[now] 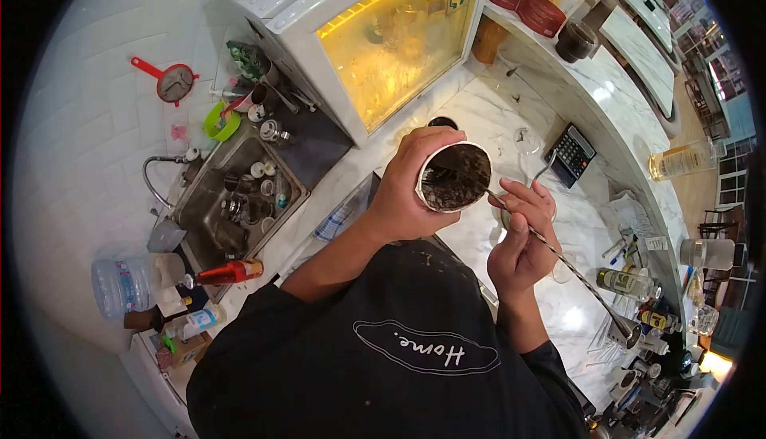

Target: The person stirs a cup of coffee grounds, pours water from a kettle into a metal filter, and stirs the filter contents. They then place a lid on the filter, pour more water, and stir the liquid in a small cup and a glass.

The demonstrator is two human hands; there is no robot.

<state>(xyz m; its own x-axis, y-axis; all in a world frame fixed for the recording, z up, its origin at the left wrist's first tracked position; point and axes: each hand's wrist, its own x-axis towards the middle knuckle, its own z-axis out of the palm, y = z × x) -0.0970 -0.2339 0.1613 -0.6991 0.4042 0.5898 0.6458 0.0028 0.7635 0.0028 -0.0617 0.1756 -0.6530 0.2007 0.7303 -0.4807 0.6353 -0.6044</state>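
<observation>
My left hand (405,187) is wrapped round a white-rimmed cup (441,206), tilted so that its mouth faces me. Dark brown, clumpy matter coats the inside of the cup. In my right hand (525,239) is a long bar spoon (576,274) with a twisted metal shaft, pinched between thumb and fingers. One end of the spoon reaches the cup's right rim, while the shaft runs down to the right to a rounded end. Just behind the cup, a small dark round container (443,122) stands on the marble counter (487,104).
To the left is a metal sink (209,199) with several items in it. A glass-door fridge (399,32) stands ahead. A calculator (571,156) lies at the right, near glass bottles (630,282). A red bottle (231,271) and a large water jug (124,286) are at the lower left.
</observation>
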